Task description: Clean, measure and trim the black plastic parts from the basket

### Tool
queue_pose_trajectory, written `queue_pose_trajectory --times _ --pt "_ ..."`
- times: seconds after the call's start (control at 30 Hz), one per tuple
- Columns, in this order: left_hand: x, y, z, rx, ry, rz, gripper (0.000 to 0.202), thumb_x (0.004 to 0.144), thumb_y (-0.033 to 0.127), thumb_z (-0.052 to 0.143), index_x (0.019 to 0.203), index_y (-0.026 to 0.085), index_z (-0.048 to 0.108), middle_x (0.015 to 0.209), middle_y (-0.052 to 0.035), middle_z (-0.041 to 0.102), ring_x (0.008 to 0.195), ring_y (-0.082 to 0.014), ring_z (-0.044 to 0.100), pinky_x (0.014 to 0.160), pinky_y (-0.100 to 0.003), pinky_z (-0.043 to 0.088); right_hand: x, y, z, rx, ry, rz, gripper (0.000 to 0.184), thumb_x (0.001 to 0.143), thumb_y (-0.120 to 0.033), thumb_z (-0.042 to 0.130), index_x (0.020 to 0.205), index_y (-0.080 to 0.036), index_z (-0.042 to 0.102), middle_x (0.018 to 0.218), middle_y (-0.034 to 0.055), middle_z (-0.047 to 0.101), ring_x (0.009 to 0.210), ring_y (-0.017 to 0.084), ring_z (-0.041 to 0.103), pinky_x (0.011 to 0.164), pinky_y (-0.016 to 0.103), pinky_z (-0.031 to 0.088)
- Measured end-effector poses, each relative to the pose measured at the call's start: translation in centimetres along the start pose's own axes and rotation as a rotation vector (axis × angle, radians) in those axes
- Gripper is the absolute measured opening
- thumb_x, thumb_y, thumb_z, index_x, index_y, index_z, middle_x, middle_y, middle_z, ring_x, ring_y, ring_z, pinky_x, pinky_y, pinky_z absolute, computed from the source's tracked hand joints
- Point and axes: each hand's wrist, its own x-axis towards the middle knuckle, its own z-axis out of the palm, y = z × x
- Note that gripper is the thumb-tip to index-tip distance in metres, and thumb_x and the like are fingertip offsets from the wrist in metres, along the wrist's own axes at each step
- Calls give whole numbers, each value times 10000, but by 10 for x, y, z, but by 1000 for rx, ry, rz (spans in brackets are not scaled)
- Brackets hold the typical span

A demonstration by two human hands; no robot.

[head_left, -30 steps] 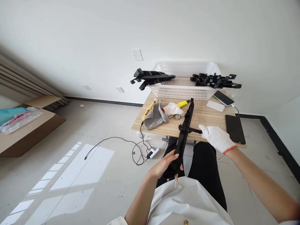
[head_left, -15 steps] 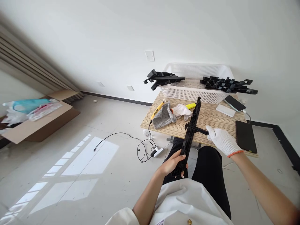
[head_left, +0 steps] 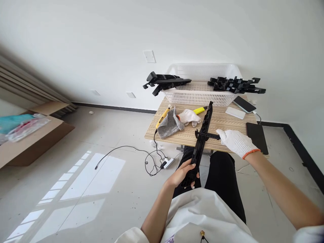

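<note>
My bare left hand [head_left: 182, 172] is wrapped around the lower end of a long black plastic part [head_left: 200, 145], held tilted above my lap with its far end over the table. A thin black crosspiece [head_left: 212, 135] sticks out sideways from it. My right hand [head_left: 236, 142], in a white knit glove with an orange cuff, pinches the outer end of this crosspiece. Whether the crosspiece is one with the long part or separate, I cannot tell. Just left of the part lie a spare white glove [head_left: 188, 116], a grey cloth [head_left: 170, 125] and a yellow utility knife [head_left: 199, 110].
Behind, a white plastic basket [head_left: 199, 98] carries black plastic parts [head_left: 169, 82] on its left and more black parts [head_left: 234, 85] on its right. A yellow corded tool [head_left: 162, 118], a phone [head_left: 244, 104], a white slab [head_left: 235, 112] and a black tablet-like slab [head_left: 257, 137] lie on the table [head_left: 220, 118].
The view has shifted slightly, so most things appear further left. Both hands keep their hold; the crosspiece appears slightly more level across the long part.
</note>
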Motion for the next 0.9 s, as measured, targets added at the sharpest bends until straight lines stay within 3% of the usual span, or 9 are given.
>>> queue_pose_trajectory --times 0.23,0.5,0.77,0.9 --pt "5 -8 -10 -182 -78 -40 444 879 562 550 1131 208 458 755 -5 610 370 -132 567 253 -159 242 -5 6 6 -14 29 -8 493 937 -236 371 1419 -243 475 987 147 705 849 308 675 623 322 390" --pt "2 -3 -6 -32 -27 -52 392 913 542 530 1117 213 473 790 -11 616 414 -129 570 273 -183 270 -2 2 19 -58 131 -66 486 959 -263 366 1429 -183 458 992 148 706 835 302 677 586 302 341" --pt "-6 3 -3 217 81 14 339 935 550 499 964 214 461 802 8 615 440 -111 565 442 -246 418 -16 -12 -5 -32 86 2 443 947 -195 320 1329 -268 533 976 119 705 782 287 670 651 349 431" --pt "-10 6 0 296 146 42 352 937 559 493 950 208 475 814 10 614 424 -101 557 458 -257 429 -19 -15 -4 -66 74 27 490 944 -160 284 1340 -296 537 990 131 700 811 307 672 681 403 450"
